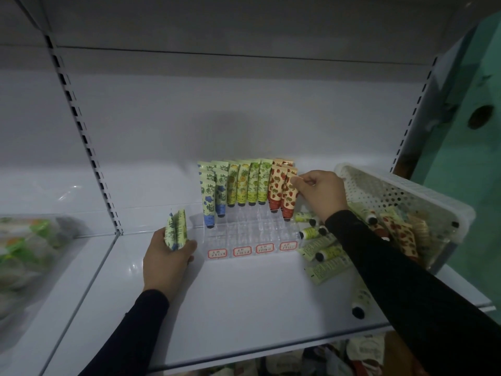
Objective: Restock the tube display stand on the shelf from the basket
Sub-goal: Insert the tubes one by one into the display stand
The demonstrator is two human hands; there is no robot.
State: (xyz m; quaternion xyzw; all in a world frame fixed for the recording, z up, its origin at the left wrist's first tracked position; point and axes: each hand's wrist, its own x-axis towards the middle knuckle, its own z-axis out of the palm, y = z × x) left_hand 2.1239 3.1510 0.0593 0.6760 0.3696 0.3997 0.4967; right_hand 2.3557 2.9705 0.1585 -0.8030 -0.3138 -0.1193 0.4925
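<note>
Standing cap-down, the strawberry tube (288,198) is pinched by the right hand (321,194).

Right grip (320,195) seemingly on strawberry tube (288,198)

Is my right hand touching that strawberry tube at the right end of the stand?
Touching. The head view shows the right hand pinching the top edge of the front strawberry tube, fingertips on it, in the stand.

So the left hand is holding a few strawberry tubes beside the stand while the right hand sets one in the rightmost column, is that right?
Not quite. The head view shows the left hand gripping blue-flower tubes, not strawberry ones. The rest holds: the right hand pinches a strawberry tube at the stand's rightmost column.
</note>
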